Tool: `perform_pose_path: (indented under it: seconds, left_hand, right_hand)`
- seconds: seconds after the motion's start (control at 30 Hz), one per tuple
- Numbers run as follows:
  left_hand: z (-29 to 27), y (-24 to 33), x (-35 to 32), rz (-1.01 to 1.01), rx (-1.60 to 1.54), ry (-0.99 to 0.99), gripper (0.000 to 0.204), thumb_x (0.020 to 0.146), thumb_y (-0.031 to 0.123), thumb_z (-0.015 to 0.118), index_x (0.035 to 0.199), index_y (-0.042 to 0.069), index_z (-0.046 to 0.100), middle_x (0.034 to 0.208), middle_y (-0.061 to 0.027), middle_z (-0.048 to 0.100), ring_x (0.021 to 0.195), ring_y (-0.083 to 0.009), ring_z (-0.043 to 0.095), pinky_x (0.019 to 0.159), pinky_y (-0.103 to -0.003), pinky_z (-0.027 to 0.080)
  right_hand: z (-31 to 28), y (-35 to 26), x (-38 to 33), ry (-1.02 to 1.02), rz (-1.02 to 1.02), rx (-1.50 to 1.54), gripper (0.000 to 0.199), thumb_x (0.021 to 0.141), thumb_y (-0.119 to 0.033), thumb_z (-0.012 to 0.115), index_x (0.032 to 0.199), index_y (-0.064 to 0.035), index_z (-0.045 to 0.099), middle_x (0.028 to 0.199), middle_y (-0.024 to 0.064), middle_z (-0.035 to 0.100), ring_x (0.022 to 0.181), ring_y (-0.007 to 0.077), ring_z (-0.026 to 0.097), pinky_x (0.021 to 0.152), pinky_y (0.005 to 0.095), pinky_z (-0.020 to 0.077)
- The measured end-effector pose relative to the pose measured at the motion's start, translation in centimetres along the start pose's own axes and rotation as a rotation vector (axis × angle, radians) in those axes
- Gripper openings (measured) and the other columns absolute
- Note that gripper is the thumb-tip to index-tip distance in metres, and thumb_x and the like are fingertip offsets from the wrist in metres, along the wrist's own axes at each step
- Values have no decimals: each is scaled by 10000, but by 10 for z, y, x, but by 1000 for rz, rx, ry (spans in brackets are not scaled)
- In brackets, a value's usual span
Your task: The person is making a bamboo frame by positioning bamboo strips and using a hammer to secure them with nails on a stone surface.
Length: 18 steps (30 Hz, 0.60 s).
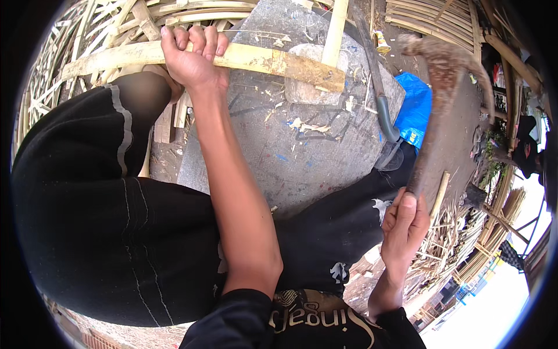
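While the left hand (pixel 192 55) grips a split bamboo strip (pixel 232 58), a blade is raised.
The strip lies across the grey stone block (pixel 302 151); the right hand (pixel 405 224), right of the block, is closed around a machete (pixel 439 93).

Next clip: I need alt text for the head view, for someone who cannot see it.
Seen from above, the person's left hand grips a split bamboo strip lying across a grey stone slab, while the right hand holds a raised, motion-blurred chopping knife. Bamboo slats and shavings lie around, and a blue bag sits by the slab.
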State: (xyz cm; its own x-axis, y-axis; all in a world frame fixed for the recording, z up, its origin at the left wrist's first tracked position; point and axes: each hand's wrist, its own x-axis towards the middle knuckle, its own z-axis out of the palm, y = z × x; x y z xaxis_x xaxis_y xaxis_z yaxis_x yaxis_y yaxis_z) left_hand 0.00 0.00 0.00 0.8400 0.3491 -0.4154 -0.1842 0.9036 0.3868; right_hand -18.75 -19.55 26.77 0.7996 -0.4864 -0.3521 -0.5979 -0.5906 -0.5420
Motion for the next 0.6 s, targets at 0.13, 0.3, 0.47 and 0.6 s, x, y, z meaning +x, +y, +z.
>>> perform_pose_path:
  seconds: [0.13, 0.3, 0.47, 0.6]
  left_hand:
    - [16, 40, 80, 138, 77, -235, 441, 1095, 393, 256, 720, 165, 295, 534, 27, 218, 445, -108, 192, 436, -267, 266]
    - [17, 52, 70, 200, 149, -187, 432, 1097, 402, 266, 736, 166, 290, 539, 25, 218, 447, -107, 193, 431, -269, 260]
    - [20, 51, 79, 212, 140, -237, 425, 1090, 409, 289, 741, 167, 297, 538, 29, 211, 452, -108, 198, 432, -259, 252]
    - [9, 56, 87, 214, 132, -234, 432, 1080, 457, 328, 756, 174, 295, 520, 26, 198, 433, -107, 184, 424, -278, 251]
  right_hand:
    - [122, 39, 50, 114, -285, 259, 361, 1071, -356, 503, 886, -48, 470, 598, -2, 410, 472, 87, 403, 443, 273, 290]
    - [93, 14, 41, -129, -64, -44, 351, 1069, -321, 522, 898, -16, 551, 541, -4, 455, 503, 70, 475, 464, 284, 348]
    - [119, 20, 62, 6, -164, 454, 341, 1090, -343, 472, 977, -31, 550, 631, -63, 397, 530, 28, 371, 454, 227, 289]
    - [79, 6, 68, -216, 26, -51, 363, 1078, -343, 515, 865, -51, 552, 597, -61, 442, 525, 28, 404, 440, 248, 304]
